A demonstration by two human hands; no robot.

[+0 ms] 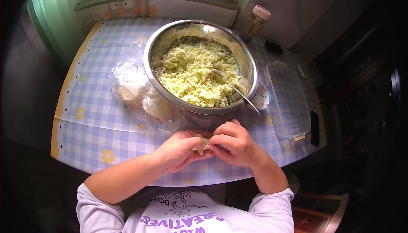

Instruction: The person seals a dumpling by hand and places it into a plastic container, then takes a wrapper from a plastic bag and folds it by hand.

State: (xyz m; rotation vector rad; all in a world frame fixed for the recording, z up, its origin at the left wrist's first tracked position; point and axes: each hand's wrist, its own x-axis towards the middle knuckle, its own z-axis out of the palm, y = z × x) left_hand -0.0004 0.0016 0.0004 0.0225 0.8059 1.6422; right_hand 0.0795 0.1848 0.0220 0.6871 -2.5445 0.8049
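Both hands together, lower middle of frame, fingers pinched on one thin dough piece [200,151]. Left hand [180,151] has it from the left side, right hand [233,143] grips its right edge. Most of the dough piece is covered by fingers; only a pale folded bit shows. Can't tell what's inside it, if anything. Left fingertips partly hidden behind it.

Steel bowl [149,58], upper middle, just above the hands, holding a heap of pale green shredded mix [193,73]. Thin metal utensil [238,90] leans over the bowl's lower right rim; its other end is lost in the mix. Bowl also blocks part of the table behind it.

Clear plastic bag [134,69] left of the bowl, pale lumps [131,92] in it; glare and wrinkles blur their outlines. Small round item [261,99] by the bowl's right side, partly covered, print unreadable.

Clear plastic container [291,101] right of that, dark slim object [315,128] just beside it, can't identify. Pink-topped jar [255,22] upper right, base hidden by bowl. Checked tablecloth [97,122] under everything. Chair [325,216] lower right, cut off. Far right and corners too dark to read.
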